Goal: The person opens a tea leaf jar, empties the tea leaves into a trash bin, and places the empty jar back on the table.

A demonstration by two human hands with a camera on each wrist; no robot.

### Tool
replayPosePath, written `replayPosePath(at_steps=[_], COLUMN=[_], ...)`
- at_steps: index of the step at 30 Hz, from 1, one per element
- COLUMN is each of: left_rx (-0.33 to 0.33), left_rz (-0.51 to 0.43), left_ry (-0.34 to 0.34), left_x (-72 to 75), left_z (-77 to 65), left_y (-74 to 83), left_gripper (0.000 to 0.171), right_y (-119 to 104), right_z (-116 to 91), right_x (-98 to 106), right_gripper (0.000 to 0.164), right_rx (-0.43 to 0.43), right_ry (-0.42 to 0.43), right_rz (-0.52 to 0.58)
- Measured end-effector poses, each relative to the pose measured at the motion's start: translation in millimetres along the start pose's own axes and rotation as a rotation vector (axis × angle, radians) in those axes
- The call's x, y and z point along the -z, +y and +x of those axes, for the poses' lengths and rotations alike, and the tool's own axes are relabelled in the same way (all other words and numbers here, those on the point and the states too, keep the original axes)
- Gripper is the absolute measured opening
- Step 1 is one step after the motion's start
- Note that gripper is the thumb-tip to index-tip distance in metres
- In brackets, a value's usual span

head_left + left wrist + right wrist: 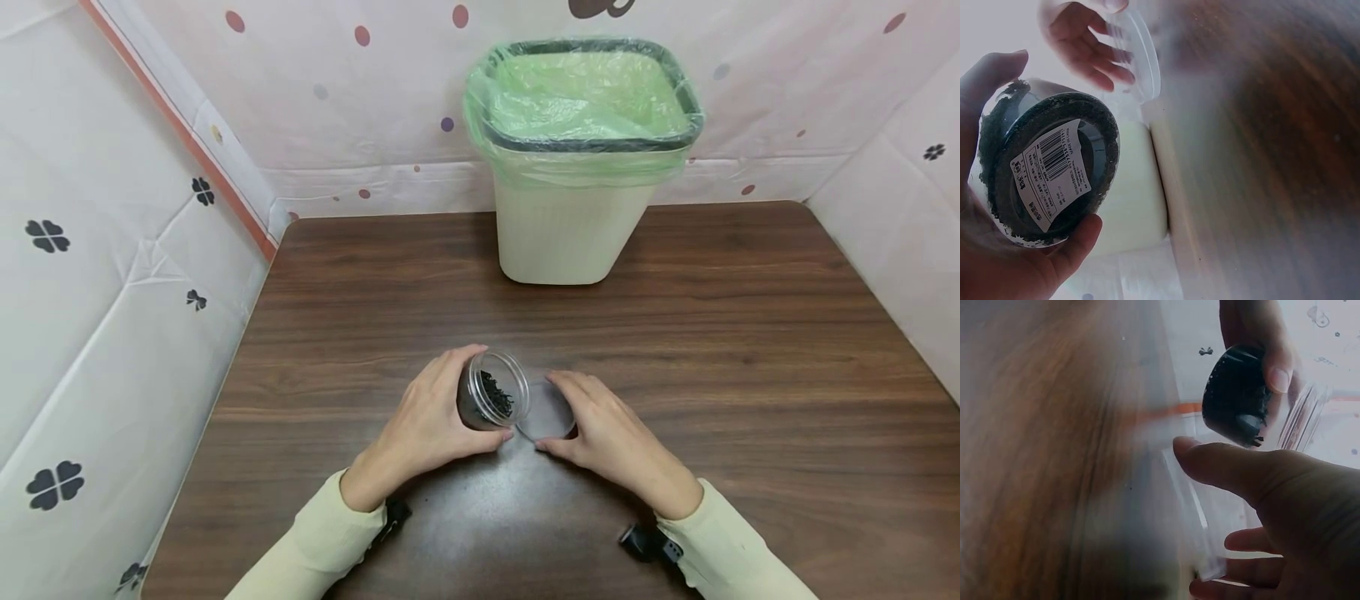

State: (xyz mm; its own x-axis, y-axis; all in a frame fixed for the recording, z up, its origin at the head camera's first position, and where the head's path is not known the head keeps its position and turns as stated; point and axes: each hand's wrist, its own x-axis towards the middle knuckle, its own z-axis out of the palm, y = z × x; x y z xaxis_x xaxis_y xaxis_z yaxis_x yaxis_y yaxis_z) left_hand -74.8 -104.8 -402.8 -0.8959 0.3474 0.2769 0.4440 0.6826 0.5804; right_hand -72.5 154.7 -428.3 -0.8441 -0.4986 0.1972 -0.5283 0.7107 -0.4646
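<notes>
My left hand (422,417) grips a clear jar (497,390) around its side, over the middle of the table. Dark, leafy bits (498,395) lie inside the jar, which leans with its uncovered mouth to the right. The left wrist view shows its base, with a white barcode label (1054,169). Beside the mouth, my right hand (611,437) holds a round clear lid (550,412) by its edge between thumb and fingers. In the right wrist view the lid (1188,500) stands on edge, partly behind the thumb.
A pale bin (570,225) with a green plastic liner (585,92) stands at the back of the brown wooden table (360,292). Patterned white sheets (360,108) hang behind and on both sides. Dark wrist devices (641,543) sit at both cuffs.
</notes>
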Motion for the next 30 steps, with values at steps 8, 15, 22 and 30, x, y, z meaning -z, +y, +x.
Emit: replayPosePath(at_steps=[8,15,22,30], left_rx=[0.001,0.003,0.005,0.0], left_rz=[0.0,-0.01,-0.004,-0.006], left_ry=[0.006,0.012,0.021,0.026], left_x=[-0.1,0.6,2.9,4.5], left_z=[0.0,0.4,1.3,3.7], left_y=[-0.1,0.4,2.4,4.1], left_gripper=[0.097,0.097,0.097,0.098], right_y=[4.4,3.0,1.3,0.9], right_z=[-2.3,-2.7,-1.6,2.5], right_x=[-1.3,-0.3,3.0,8.6], right_gripper=[0.088,0.084,0.083,0.074], right_rx=[0.018,0.031,0.018,-0.03], right_ry=[-0.034,-0.05,-0.045,0.018], right_rz=[-0.05,-0.085,-0.091,-0.052])
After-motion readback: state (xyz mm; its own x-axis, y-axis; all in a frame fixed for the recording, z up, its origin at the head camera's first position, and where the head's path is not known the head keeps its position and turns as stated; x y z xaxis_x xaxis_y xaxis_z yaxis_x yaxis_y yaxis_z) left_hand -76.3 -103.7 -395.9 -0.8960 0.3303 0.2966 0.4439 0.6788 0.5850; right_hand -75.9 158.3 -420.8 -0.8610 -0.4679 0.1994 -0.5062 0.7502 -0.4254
